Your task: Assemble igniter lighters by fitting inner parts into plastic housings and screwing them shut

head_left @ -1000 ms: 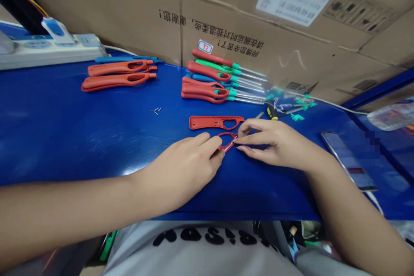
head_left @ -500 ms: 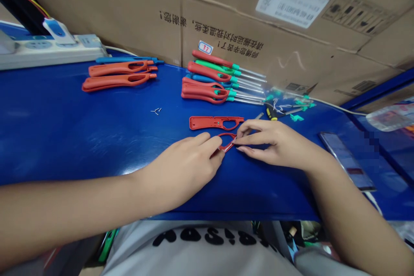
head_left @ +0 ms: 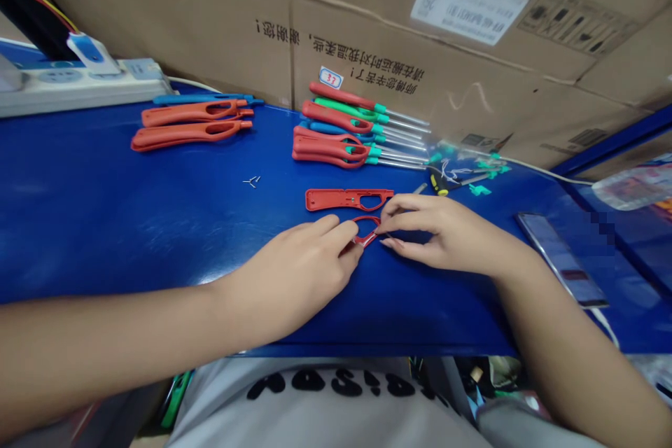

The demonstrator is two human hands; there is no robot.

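My left hand (head_left: pixel 299 276) rests on the blue table (head_left: pixel 94 217) and pinches the left side of a small red loop-shaped plastic piece (head_left: pixel 366 222). My right hand (head_left: pixel 446 231) pinches the right end of the same piece with thumb and forefinger. The piece lies just above the tabletop between both hands. Right behind it lies a flat red handle shell (head_left: pixel 346 199), open side up, untouched by either hand.
A stack of finished red, green and blue lighters with metal tubes (head_left: pixel 349 133) lies further back. Empty red shells (head_left: pixel 192 123) lie at the back left near a power strip (head_left: pixel 68 80). Small pins (head_left: pixel 253 181), green parts (head_left: pixel 480 185), a phone (head_left: pixel 561 259) and cardboard boxes (head_left: pixel 420 35) surround.
Almost nothing moved. Both hands stay pinched on the red loop piece; the view has shifted slightly.
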